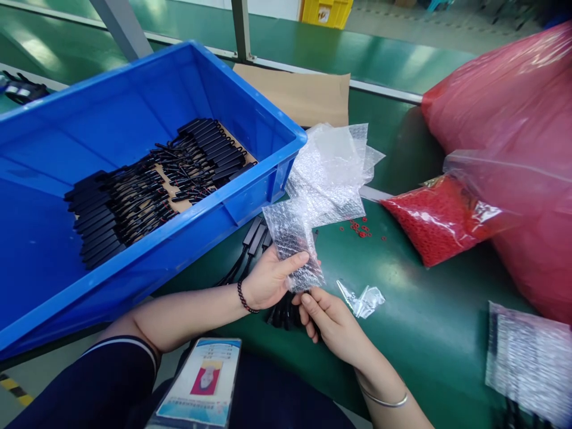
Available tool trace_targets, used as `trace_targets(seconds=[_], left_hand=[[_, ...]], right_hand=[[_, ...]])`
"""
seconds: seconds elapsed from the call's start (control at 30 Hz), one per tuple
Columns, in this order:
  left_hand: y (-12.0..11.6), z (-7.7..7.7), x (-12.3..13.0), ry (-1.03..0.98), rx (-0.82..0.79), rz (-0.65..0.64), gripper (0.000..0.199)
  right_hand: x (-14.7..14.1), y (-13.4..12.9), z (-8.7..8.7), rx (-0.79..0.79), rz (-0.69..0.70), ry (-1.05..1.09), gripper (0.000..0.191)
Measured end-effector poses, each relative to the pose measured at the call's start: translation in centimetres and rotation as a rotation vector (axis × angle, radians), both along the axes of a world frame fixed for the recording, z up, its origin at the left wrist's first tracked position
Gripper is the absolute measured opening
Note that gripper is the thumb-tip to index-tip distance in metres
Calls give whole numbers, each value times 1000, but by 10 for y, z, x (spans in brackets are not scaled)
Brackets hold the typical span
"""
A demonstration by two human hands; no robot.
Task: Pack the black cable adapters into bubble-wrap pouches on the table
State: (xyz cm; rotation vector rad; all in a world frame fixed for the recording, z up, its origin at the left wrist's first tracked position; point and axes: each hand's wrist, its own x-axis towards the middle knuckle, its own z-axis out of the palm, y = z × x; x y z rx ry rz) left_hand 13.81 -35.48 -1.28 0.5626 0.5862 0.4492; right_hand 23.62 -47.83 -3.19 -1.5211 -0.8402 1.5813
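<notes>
My left hand [272,279] is closed on a clear bubble-wrap bag [290,229], its thumb lying across the front. At the bag's lower end, my right hand [328,319] has its thumb and fingertips pressed together; what they pinch is too small to make out. Black cables [283,313] hang below the bag between my hands. More black devices [255,238] with cables lie on the green table [402,333] behind my left hand. A stack of bubble-wrap bags [333,167] lies just beyond the held one.
A blue bin [250,205] holds rows of black cabled devices [214,143]. Small red rings [361,229] lie near a bag of red rings [440,217]. A large pink bag [518,119], filled bubble bags [529,363], crumpled plastic [366,300] and cardboard [299,95] surround the work area.
</notes>
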Motion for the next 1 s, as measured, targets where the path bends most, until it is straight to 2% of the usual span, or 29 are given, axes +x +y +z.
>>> trace_targets(seconds=[0.23, 0.67, 1.0], left_hand=[[20, 5, 2, -31, 69, 156, 15], [22, 2, 3, -24, 138, 166, 17], [21, 2, 3, -24, 127, 170, 17]], right_hand=[[-1, -1, 3, -12, 52, -6, 35], [-3, -1, 0, -27, 50, -81, 36], [-4, -1, -2, -32, 63, -112, 35]])
